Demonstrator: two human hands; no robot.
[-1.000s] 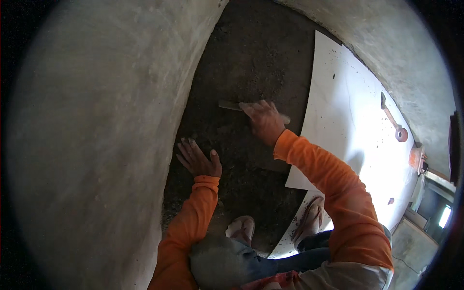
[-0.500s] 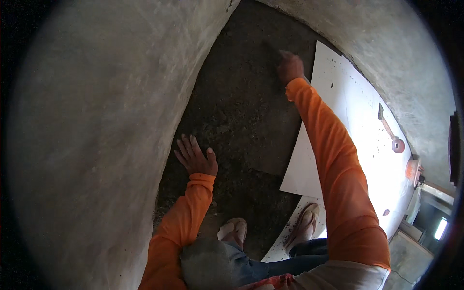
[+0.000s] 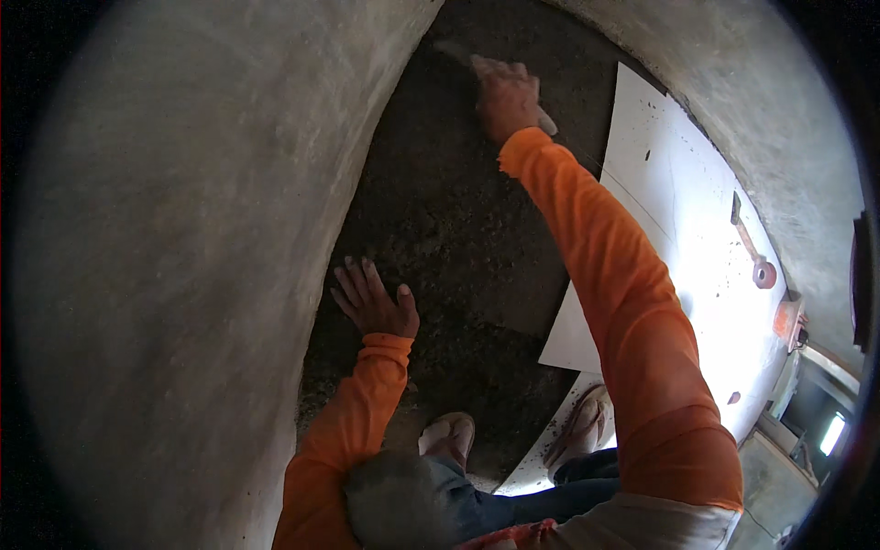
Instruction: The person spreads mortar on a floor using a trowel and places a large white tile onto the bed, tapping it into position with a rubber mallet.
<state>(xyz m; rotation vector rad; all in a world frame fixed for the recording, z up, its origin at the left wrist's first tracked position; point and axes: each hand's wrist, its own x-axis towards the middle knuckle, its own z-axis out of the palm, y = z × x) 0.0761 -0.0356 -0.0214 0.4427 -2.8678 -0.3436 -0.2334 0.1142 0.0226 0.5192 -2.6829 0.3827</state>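
Far out in front of me, my right hand (image 3: 509, 99) is closed around a trowel (image 3: 548, 122). The handle's pale end sticks out behind the palm, and the blurred blade points left along the dark, damp-looking mortar or earth floor (image 3: 458, 202). Close to the left wall, my left hand (image 3: 374, 298) rests on that same rough floor, palm down with fingers spread, holding nothing. Crumbly lumps lie on the surface between the two hands.
A bare grey wall (image 3: 202, 229) rises on the left, another (image 3: 770, 110) on the right. White sheets (image 3: 642, 137) cover the right side, bearing a long-handled tool (image 3: 747, 240), a round reddish-brown piece (image 3: 764, 273) and an orange container (image 3: 786, 321). My sandalled feet (image 3: 449, 433) are below.
My right hand has moved forward and left with the trowel, toward the far end of the left wall. The left hand stays planted in about the same place.
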